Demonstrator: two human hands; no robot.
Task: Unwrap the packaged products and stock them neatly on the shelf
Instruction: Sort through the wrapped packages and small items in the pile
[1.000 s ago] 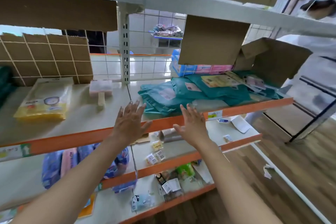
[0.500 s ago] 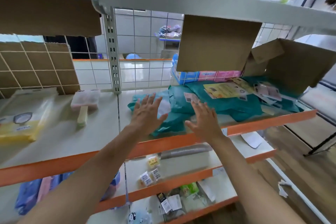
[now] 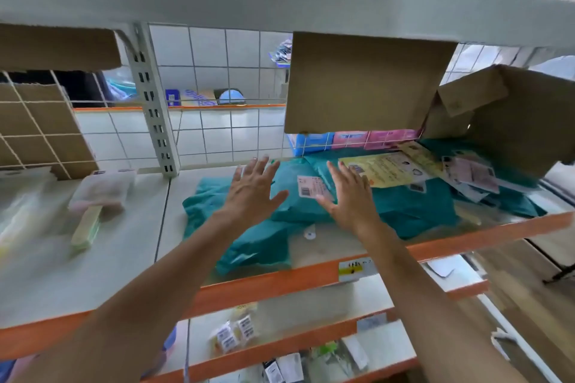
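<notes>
Both hands have advanced past the orange shelf lip (image 3: 280,280) onto the pile. Left hand (image 3: 252,193) and right hand (image 3: 350,199) are over the teal wrapped parcels (image 3: 413,211) at frame centre, fingers straight and spread, holding nothing; contact with the wrap cannot be told. Parcels lie heaped flat, centre to right, none unwrapped. Judgement: the hands flank the top labelled parcel to lift it out. A cardboard flap (image 3: 367,84) hangs just above and behind the pile, and an open carton (image 3: 522,115) crowds the right. Bare shelf at left, toward the upright post (image 3: 152,102), offers the exit.
</notes>
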